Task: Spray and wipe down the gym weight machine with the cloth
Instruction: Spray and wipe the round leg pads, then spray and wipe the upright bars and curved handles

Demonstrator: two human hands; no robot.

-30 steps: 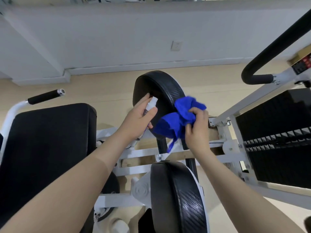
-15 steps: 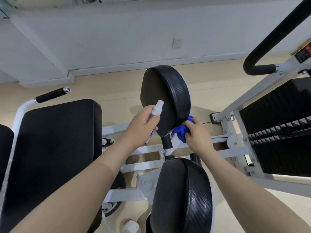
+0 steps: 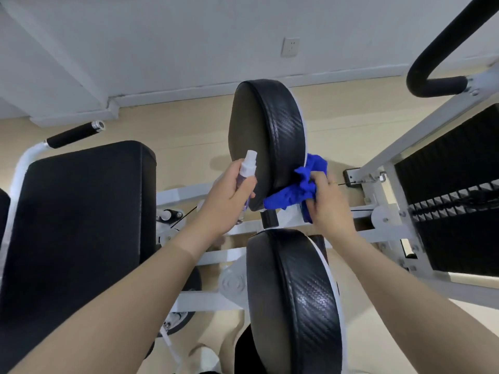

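since half a second ago, the right hand (image 3: pixel 328 201) has slid the blue cloth (image 3: pixel 295 188) out from behind the far round pad (image 3: pixel 266 141), so more of the bunched cloth now shows against the pad's lower right edge, and the view has shifted slightly. its fingers are curled tight around the cloth, clamped on it, pressing it to the pad's textured rim near the short post that carries the pad. the left hand (image 3: pixel 229 197) holds the small spray bottle (image 3: pixel 246 179) upright just left of the same pad, fingers wrapped around its body, white nozzle close to the smooth face; whether a finger sits on the nozzle i cannot tell. this reads as a wiping stroke running around the rim, with the spray held ready rather than firing. the near round pad (image 3: pixel 294 300), the long black seat pad (image 3: pixel 78 225) at left, the white frame (image 3: pixel 399 147) and the weight stack (image 3: pixel 459 206) at right look untouched, so most of the machine likely remains to do.
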